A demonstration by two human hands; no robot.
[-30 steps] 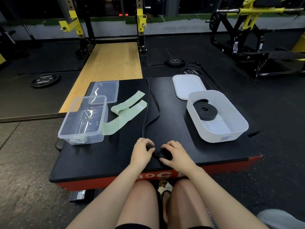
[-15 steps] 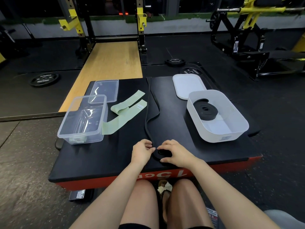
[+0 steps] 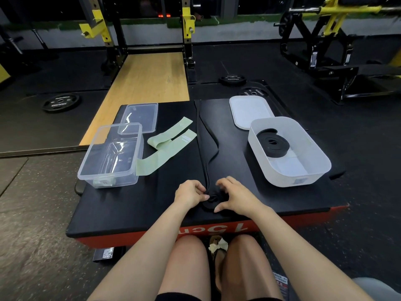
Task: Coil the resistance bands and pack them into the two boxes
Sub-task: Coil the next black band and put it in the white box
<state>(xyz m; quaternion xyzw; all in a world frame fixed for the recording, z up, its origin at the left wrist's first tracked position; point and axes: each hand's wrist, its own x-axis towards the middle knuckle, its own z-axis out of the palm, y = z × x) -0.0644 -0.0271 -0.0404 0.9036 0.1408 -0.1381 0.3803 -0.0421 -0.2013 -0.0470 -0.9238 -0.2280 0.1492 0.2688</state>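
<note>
A long black resistance band [image 3: 206,135] runs down the middle of the black platform toward me, its near end rolled into a small coil [image 3: 211,199]. My left hand [image 3: 189,193] pinches the coil's left side. On the coil's right side, my right hand [image 3: 235,197] curls around it. A white box [image 3: 319,170] at the right holds a coiled black band [image 3: 273,144]. The clear box [image 3: 86,168] at the left holds no band. Light green bands [image 3: 165,146] lie flat beside it.
A clear lid [image 3: 141,115] lies behind the clear box and a white lid [image 3: 249,110] behind the white box. The black platform [image 3: 130,203] has a red front edge. Weight plates [image 3: 60,102] and yellow-black gym racks stand on the floor beyond.
The coil under my hands has grown as both hands keep rolling it. The band's free length on the platform has shifted and drawn straighter toward me.
</note>
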